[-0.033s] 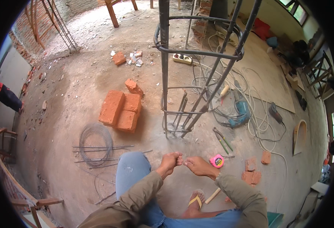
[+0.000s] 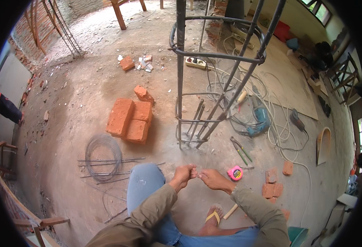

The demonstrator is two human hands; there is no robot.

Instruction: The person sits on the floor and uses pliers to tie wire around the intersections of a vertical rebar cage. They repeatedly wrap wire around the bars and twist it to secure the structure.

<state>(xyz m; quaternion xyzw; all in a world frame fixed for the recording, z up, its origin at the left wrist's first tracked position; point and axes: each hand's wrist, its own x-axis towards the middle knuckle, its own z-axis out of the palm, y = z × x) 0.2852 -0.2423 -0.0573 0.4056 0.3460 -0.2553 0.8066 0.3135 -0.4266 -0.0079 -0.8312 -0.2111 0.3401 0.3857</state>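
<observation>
One left hand, fingers curled in, and one right hand, thumb and forefinger pinched tight, work nearly tip to tip in front of the person's body. Both grips look closed; from where I stand I cannot tell whether a fine strand sits in them. Whatever it may be lies at the fingertips, just short of the foot of the upright rebar cage, which neither hand touches. Pink tape measure rests on the floor just beside the right hand, green-handled pliers beyond it; loose wire coil over to the left. Step in hand, my judgement: small fingertip handling, away from the bars. Next move seems to call for a steady pinch, hands kept level and close, no force.
</observation>
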